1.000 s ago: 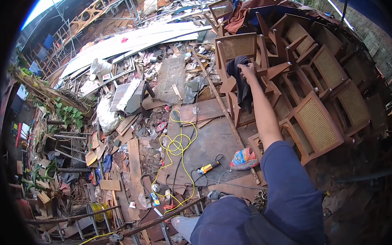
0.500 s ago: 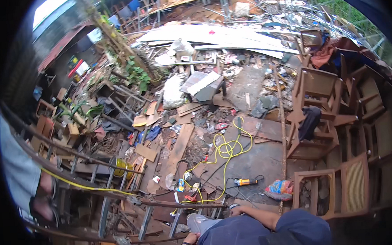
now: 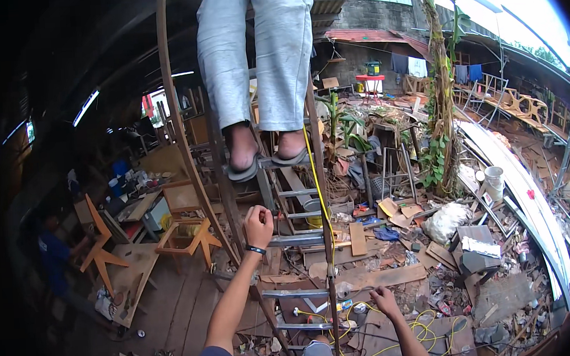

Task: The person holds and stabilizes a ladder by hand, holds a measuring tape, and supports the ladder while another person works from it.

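A ladder (image 3: pixel 293 240) with metal rungs rises in front of me, and a yellow cord (image 3: pixel 317 183) hangs along its right rail. My left hand (image 3: pixel 259 228), with a dark band at the wrist, is raised beside the ladder's left rail. Its fingers are curled in; what they hold, if anything, is hidden. Lower down, to the right of the ladder, my right hand (image 3: pixel 385 301) has its fingers drawn together near a thin dark cable. I cannot make out whether it grips the cable. Another person's legs (image 3: pixel 260 70), in light trousers and sandals, stand on the ladder above my hands.
Boards, scraps and a tangled yellow cord (image 3: pixel 425 330) litter the ground at right. A wooden chair (image 3: pixel 188 238) and a low table (image 3: pixel 132 270) stand at left, near a co-worker in blue (image 3: pixel 54 254). Long white sheets (image 3: pixel 524 185) lie at far right.
My view has swung left and up, bringing the ladder and the other person's legs to the middle. My left hand has come up from beside my body; my right is now out to the ladder's right.
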`<state>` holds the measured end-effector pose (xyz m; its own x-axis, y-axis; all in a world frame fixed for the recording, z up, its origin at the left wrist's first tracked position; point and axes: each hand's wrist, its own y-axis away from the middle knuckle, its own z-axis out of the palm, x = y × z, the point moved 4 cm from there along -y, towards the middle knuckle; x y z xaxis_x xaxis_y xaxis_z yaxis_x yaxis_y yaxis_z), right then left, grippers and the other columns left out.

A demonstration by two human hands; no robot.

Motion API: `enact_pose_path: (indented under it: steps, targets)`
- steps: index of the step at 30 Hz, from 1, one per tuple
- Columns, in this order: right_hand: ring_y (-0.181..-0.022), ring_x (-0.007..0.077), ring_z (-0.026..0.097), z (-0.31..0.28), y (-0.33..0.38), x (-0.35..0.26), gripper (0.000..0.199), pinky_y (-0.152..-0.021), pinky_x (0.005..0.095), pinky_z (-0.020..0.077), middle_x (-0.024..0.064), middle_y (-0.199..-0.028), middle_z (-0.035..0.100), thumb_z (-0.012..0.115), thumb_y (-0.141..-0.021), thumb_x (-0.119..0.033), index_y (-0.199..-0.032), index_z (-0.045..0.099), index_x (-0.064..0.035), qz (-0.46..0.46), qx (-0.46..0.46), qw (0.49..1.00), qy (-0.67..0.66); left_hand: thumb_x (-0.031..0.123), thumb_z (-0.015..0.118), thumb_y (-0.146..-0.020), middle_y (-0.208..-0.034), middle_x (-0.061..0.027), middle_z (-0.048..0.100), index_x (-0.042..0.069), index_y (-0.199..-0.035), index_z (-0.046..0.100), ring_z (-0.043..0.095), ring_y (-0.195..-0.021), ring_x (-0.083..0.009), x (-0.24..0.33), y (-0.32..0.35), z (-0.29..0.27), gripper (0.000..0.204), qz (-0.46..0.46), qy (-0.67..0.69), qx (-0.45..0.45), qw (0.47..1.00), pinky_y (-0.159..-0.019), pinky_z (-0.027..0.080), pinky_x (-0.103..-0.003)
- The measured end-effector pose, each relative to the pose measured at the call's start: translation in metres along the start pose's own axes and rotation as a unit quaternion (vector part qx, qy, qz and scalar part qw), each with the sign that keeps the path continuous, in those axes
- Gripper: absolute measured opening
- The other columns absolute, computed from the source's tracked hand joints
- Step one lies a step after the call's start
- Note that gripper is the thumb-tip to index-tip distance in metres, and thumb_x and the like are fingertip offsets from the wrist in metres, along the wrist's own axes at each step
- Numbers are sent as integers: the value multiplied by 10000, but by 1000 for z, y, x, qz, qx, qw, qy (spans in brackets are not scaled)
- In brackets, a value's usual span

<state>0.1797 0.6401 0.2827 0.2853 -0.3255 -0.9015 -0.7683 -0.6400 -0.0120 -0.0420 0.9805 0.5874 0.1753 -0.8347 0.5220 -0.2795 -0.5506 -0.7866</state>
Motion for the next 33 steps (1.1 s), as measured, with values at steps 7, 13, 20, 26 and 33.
enact_pose_path:
  steps: [7,13,20,26,33]
  targets:
    - [-1047,348,583,6,-121,-289,713,-899,407,452,236,-1159,577,722,-759,-421,-1230,491,62,-281,128,951,-24,174,689,-779,-1155,-282,534,59,-1339,333,534,-1036,-443,-103,-20,-12,674,-122,-89,185,971,-840,436,-507]
    - [-842,242,580,66,-161,-313,304,-790,358,457,139,-877,594,627,-797,-159,-1036,533,5,-190,48,966,-169,175,698,-779,-1115,-289,591,-44,-1314,429,573,-1030,-429,-154,-18,-13,638,-185,-90,142,968,-878,460,-481]
    - [-954,272,594,62,-166,-305,330,-860,358,441,174,-974,614,603,-764,-91,-1070,524,4,-218,47,961,-166,223,689,-805,-1166,-312,564,-83,-1312,421,552,-1078,-436,-131,-13,-15,650,-197,-133,154,959,-917,456,-456]
    - [-1005,410,589,68,-177,-288,387,-859,438,447,263,-999,612,535,-777,-145,-1138,485,-13,-144,80,980,-113,200,692,-818,-1331,-314,447,-127,-1314,394,436,-1241,-412,-154,-16,3,665,-206,-66,114,970,-1048,351,-412]
    - [-1078,483,515,77,-181,-298,573,-908,515,407,344,-1081,562,470,-757,-173,-1290,370,12,-176,99,970,-133,161,641,-891,-1052,-154,641,-80,-1261,488,619,-760,-186,-277,-35,13,468,-240,75,108,962,-612,513,-277]
